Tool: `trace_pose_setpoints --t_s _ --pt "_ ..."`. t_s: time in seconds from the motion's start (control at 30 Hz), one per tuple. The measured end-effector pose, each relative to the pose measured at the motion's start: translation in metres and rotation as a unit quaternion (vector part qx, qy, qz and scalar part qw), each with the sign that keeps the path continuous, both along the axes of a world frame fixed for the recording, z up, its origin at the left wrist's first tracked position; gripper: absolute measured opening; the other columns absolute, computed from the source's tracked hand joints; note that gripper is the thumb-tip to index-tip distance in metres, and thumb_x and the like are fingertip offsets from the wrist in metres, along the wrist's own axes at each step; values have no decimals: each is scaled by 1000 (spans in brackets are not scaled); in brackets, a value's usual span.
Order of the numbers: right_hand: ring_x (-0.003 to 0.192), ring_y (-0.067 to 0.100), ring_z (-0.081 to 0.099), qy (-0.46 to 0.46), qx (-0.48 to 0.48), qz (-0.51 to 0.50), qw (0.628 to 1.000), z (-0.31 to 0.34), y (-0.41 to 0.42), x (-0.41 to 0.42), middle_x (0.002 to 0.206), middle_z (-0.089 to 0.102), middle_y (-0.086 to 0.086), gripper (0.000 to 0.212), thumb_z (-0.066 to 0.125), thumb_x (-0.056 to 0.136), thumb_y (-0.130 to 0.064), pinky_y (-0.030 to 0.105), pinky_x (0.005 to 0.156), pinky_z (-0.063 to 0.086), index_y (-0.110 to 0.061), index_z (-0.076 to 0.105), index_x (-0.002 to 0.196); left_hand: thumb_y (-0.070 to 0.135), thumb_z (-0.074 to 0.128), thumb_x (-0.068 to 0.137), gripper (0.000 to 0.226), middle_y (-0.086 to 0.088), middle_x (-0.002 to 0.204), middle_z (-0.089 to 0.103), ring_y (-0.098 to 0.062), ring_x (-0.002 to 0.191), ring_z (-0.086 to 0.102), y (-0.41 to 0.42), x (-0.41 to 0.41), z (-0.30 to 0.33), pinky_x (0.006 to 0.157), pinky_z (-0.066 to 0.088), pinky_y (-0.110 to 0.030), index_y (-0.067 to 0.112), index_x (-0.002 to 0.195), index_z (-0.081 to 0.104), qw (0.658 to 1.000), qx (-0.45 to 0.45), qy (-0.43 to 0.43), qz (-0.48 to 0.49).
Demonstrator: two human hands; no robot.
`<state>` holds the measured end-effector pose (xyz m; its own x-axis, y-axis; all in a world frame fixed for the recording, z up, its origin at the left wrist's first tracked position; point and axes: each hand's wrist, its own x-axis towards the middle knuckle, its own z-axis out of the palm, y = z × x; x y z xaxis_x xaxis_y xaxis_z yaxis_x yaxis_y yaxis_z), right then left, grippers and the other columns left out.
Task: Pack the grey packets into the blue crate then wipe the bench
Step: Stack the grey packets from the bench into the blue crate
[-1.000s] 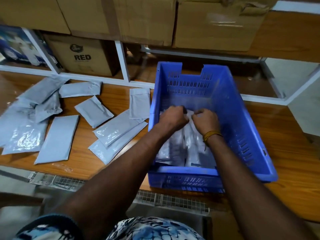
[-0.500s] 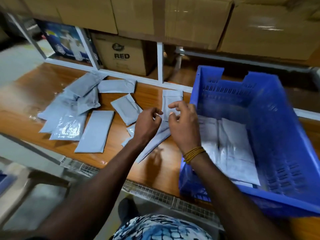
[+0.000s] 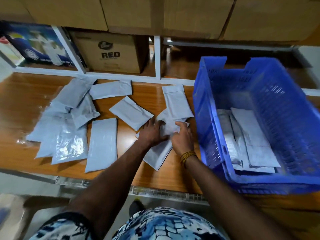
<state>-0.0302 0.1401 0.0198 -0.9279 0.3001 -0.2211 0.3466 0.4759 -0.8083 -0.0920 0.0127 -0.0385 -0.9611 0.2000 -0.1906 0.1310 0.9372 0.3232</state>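
Note:
The blue crate (image 3: 212, 122) stands on the wooden bench (image 3: 20, 101) at the right, with several grey packets (image 3: 251, 135) lying flat inside. More grey packets are spread over the bench to its left: a pile (image 3: 65, 134), a long one (image 3: 102, 144), a small one (image 3: 130, 112) and one beside the crate (image 3: 176, 101). My left hand (image 3: 152, 132) rests flat, fingers apart, on a stack of two or three packets (image 3: 155, 156) at the middle. My right hand (image 3: 181, 137) curls its fingers and thumb on the top packet of that stack.
Behind the bench a white shelf frame (image 3: 157, 58) holds a cardboard box marked RED (image 3: 110, 52) and a blue printed box (image 3: 34, 45). Large cardboard boxes (image 3: 155, 13) sit on the shelf above. A wire mesh strip (image 3: 155, 192) runs along the bench's front edge.
Both hands came out of the crate, leaving packets inside, moved left and came down onto the packet stack at the middle of the bench. The view shifted left.

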Motion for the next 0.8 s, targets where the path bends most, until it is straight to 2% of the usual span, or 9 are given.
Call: trace_pose_setpoints --t_s 0.1,0.17,0.27,0.33,0.43,0.53,0.6,0.7,0.8 --pt "126 37 47 -54 36 3 998 -34 0 3 138 52 19 50 47 92 -9 38 96 40 -17 44 142 54 67 79 62 -13 142 45 -38 122 49 -9 2 0 90 47 -44 27 132 50 1000 -13 22 5" --pt "129 36 45 -71 82 30 994 -49 -5 9 141 51 15 55 52 94 -24 42 99 41 -23 37 147 48 62 83 55 -12 135 49 -38 114 53 -14 6 3 83 48 -43 24 131 50 999 -6 33 24" --pt "135 32 38 -55 161 85 982 -59 -20 17 146 43 7 69 58 89 -50 45 104 40 -34 31 149 44 60 87 62 -16 133 48 -40 106 58 -24 13 7 71 48 -40 25 142 40 997 46 42 55" --pt "138 31 31 -58 239 137 959 -64 -29 18 149 35 7 73 57 85 -60 45 107 36 -40 29 149 45 58 89 65 -16 135 44 -40 106 58 -33 19 10 67 46 -40 32 147 32 993 84 35 69" --pt "143 33 22 -83 299 181 933 -70 -28 18 154 25 9 71 60 84 -58 46 111 31 -46 30 148 43 54 91 61 -16 141 38 -42 110 56 -49 30 11 75 50 -46 39 147 30 997 42 21 69" --pt "146 33 16 -88 294 167 937 -69 -17 17 156 21 8 63 62 85 -35 49 114 28 -45 39 143 40 55 90 53 -15 144 34 -44 115 49 -63 39 8 83 47 -47 34 140 40 997 -7 3 82" --pt "145 32 18 -94 283 135 945 -64 -11 15 153 24 9 58 59 84 -24 49 113 28 -41 46 137 43 57 88 52 -14 142 34 -42 118 44 -65 45 3 88 44 -47 28 135 44 996 -28 3 87" --pt "135 32 32 -69 273 81 956 -55 -17 10 142 34 10 49 59 87 -44 48 107 33 -35 48 135 52 58 85 56 -16 143 32 -40 126 37 -63 50 -5 95 41 -52 25 131 44 996 -24 25 86" --pt "135 34 31 -78 299 118 944 -54 -32 6 148 27 11 70 57 82 -66 50 105 34 -42 34 144 56 57 84 62 -15 151 19 -41 134 28 -63 51 -9 102 37 -57 32 137 37 997 -12 -3 76"
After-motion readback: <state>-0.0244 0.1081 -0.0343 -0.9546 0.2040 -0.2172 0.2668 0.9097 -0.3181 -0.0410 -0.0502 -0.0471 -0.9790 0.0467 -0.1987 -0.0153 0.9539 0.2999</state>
